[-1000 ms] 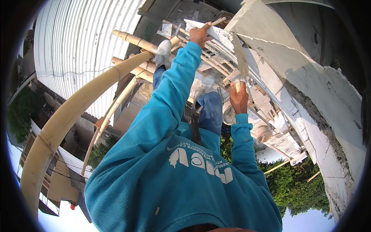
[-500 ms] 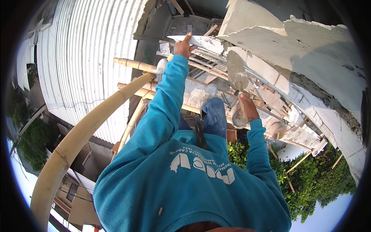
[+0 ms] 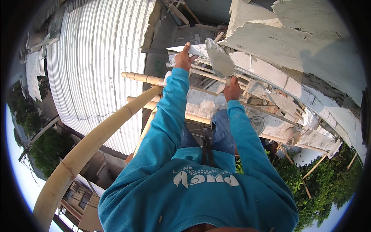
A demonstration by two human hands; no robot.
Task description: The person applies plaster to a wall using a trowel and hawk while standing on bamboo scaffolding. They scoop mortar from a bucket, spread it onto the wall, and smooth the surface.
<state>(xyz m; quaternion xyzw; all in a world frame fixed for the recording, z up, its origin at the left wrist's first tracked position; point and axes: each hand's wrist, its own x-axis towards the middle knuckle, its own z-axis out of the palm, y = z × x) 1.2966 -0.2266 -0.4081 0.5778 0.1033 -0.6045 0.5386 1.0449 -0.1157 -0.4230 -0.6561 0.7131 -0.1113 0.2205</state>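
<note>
My left hand (image 3: 184, 58) is closed on a white, flat wedge-shaped piece (image 3: 199, 50), whose pointed end sticks out to the left. My right hand (image 3: 232, 89) grips the handle of a trowel (image 3: 220, 60), its broad blade pointing away from me and coated with grey mortar. In this view the blade overlaps the right end of the white piece; whether they touch I cannot tell. Just right of both hands runs a pale block wall (image 3: 262, 69), partly coated with rough grey plaster (image 3: 324, 54).
Bamboo poles (image 3: 92, 143) cross at my left beside a corrugated metal roof (image 3: 100, 58). Below are scaffold planks (image 3: 201, 102), a mortar-stained round container (image 3: 257, 123) and a smaller round vessel (image 3: 293, 136). Leafy branches (image 3: 320, 185) stand at lower right.
My right hand has moved left and away from me with the trowel, bringing its blade up to the right end of the white piece. The left hand keeps its hold.
</note>
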